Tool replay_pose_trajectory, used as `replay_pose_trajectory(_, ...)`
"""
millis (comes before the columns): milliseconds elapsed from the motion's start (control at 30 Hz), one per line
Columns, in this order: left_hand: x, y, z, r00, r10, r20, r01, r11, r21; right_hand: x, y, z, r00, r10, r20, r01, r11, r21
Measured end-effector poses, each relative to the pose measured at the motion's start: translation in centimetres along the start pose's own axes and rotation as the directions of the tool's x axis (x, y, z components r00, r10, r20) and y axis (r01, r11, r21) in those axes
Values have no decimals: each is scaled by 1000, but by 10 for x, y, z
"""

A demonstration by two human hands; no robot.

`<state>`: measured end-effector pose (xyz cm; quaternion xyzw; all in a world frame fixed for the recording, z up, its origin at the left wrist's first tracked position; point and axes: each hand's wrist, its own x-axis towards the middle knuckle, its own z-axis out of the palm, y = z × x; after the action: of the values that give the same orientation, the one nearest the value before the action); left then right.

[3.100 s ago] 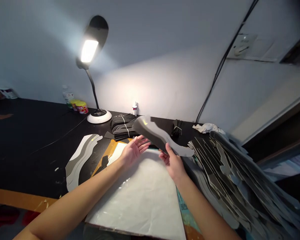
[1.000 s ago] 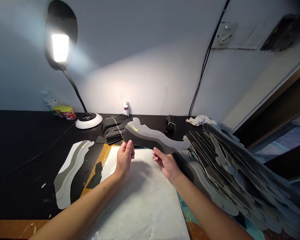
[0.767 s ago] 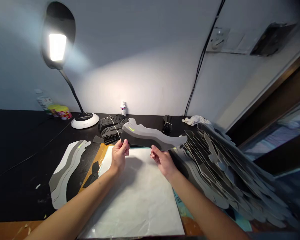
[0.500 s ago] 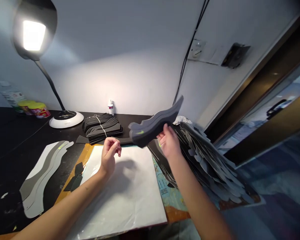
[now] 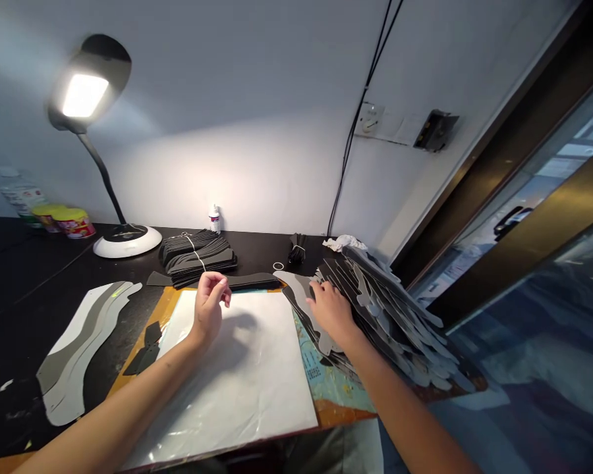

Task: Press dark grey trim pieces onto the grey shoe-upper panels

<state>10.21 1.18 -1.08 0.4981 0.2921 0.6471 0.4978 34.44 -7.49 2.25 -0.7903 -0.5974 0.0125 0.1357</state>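
My left hand (image 5: pixel 211 304) hovers over the white sheet (image 5: pixel 247 375) with its fingers curled in. Whatever they may pinch is hidden. On the right, my right hand (image 5: pixel 331 308) rests flat on a grey cut piece (image 5: pixel 296 283) at the left side of a fanned pile of grey and black pieces (image 5: pixel 400 322). Its fingers are spread and grip nothing visible. Just beyond the sheet lie some long dark strips (image 5: pixel 252 282). Behind my left hand sits a bundle of dark strips (image 5: pixel 197 253) tied with white string.
A lit desk lamp (image 5: pixel 128 240) stands at the back left. One wavy grey-and-white piece (image 5: pixel 82 355) lies at left, small dark pieces (image 5: pixel 148 349) beside the sheet. A small white bottle (image 5: pixel 214 219), a small dark bundle (image 5: pixel 296 249) and crumpled tissue (image 5: pixel 344 243) line the wall.
The grey piece with a green mark, held up by my right hand, is down on the pile, and that hand has lowered and spread. My left hand stays curled over the sheet.
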Motion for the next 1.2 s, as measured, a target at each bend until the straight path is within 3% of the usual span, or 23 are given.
replay_pose_trajectory(133, 0, 1, 0, 1000, 22, 11, -22, 1000, 16, 3, 2, -10, 1000, -17, -12, 18, 998, 64)
replay_pose_trajectory(333, 2, 1, -1, 1000, 13, 24, -14, 1000, 21, 21, 9, -52, 996, -86, -13, 86, 960, 266)
replay_pose_trajectory(467, 3, 1, -2, 1000, -10, 8, 10, 1000, 20, 32, -5, -82, 946, -318, 61, 246, 827, 505)
replay_pose_trajectory(567, 5, 0, -3, 999, -34, -21, 34, 999, 19, 38, -28, -95, 816, -574, 61, 495, 751, 437)
replay_pose_trajectory(667, 6, -2, -4, 998, -60, -35, 61, 998, 20, 40, -45, -84, 560, -810, 175, 780, 587, 217)
replay_pose_trajectory(733, 7, -3, -5, 997, -70, -35, 71, 997, 21, 39, -45, -67, 417, -871, 258, 886, 453, 98)
replay_pose_trajectory(800, 7, -3, -5, 997, -74, -34, 75, 997, 19, 36, -37, -49, 339, -868, 363, 925, 379, 41)
replay_pose_trajectory(900, 8, -4, -6, 996, -81, -25, 82, 996, 19, 30, -22, -37, 343, -855, 389, 925, 380, 19)
replay_pose_trajectory(1067, 7, -7, -5, 996, -91, 12, 90, 995, 40, 24, -19, -31, 437, -887, 147, 895, 446, 27)
replay_pose_trajectory(1133, 6, -6, -5, 996, -87, 34, 85, 995, 52, 25, -24, -18, 423, -899, 114, 904, 427, 13)
replay_pose_trajectory(1200, 4, -4, -4, 996, -74, 57, 71, 996, 61, 27, -30, -1, 366, -920, 143, 931, 364, -39)
